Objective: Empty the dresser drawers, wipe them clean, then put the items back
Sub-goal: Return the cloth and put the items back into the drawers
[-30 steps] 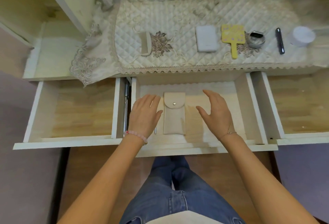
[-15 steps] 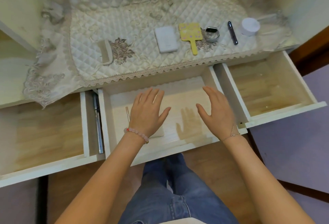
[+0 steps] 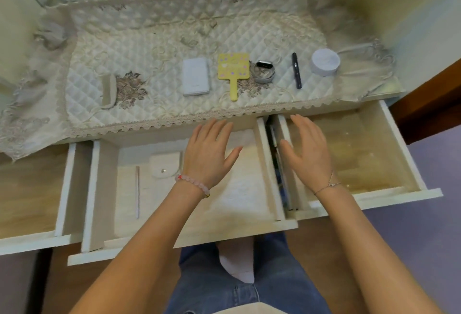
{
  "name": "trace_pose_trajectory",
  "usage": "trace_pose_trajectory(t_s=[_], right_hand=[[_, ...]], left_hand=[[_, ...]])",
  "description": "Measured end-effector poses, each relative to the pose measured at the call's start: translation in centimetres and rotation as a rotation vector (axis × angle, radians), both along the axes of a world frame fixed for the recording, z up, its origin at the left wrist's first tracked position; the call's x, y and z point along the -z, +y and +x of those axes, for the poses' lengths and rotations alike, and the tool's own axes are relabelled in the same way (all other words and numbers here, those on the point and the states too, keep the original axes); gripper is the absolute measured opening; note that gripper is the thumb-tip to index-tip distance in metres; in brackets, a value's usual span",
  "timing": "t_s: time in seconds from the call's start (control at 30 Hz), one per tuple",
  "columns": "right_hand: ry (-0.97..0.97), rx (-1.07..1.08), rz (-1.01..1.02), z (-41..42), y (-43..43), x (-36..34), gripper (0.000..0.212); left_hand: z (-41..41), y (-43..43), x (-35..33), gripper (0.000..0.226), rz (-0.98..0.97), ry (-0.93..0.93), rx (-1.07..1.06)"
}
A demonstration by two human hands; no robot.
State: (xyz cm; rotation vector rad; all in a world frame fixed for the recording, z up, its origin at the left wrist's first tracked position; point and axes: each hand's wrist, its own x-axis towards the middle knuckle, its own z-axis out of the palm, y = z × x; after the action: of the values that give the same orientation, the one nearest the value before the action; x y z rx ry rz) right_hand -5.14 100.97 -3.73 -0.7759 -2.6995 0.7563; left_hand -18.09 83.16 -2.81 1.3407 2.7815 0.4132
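Dresser drawers (image 3: 224, 234) stand pulled out, three side by side below the quilted cover (image 3: 162, 47) on the dresser top. The left drawer (image 3: 30, 189) and right drawer (image 3: 361, 151) show bare wood floors. The middle drawer (image 3: 104, 189) holds a beige snap pouch (image 3: 164, 166) and a thin stick (image 3: 137, 191) just beside it.

The left hand (image 3: 209, 154) is over the middle drawer, fingers straight and slightly spread, holding nothing. The right hand (image 3: 309, 154) is over the right drawer's left side, fingers straight, thumb out, also holding nothing. I cannot tell whether either touches the wood.

On the cover lie a white power bank (image 3: 195, 76), yellow hand mirror (image 3: 233, 69), white jar (image 3: 325, 60), round tin (image 3: 264, 72) and black pen (image 3: 296, 70).
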Motion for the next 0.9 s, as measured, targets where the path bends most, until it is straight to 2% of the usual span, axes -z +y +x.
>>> trace_pose_trajectory(t_s=[0.3,0.47,0.6,0.7,0.83,0.9], right_hand=[[0.001,-0.015,-0.005,1.9,11.0,-0.4,0.055],[0.003,-0.023,-0.007,1.2,14.9,-0.1,0.054],[0.038,-0.002,-0.02,-0.7,17.4,0.8,0.051],[0.046,0.064,-0.176,-2.9,19.6,1.9,0.051],[0.165,0.373,-0.65,-5.9,21.8,3.4,0.054],[0.209,0.497,-0.747,-7.3,22.9,4.4,0.055]], left_hand=[[3.0,12.0,-0.1,0.053,-0.006,-0.033,-0.036],[2.2,16.6,0.0,0.051,0.03,-0.036,-0.052],[0.4,19.9,1.1,0.051,0.013,-0.114,-0.046],[-1.4,22.5,2.4,0.048,0.058,-0.214,-0.073],[-2.8,25.5,4.2,0.043,0.162,-0.443,-0.245],[-3.3,26.8,4.9,0.039,0.2,-0.516,-0.341]])
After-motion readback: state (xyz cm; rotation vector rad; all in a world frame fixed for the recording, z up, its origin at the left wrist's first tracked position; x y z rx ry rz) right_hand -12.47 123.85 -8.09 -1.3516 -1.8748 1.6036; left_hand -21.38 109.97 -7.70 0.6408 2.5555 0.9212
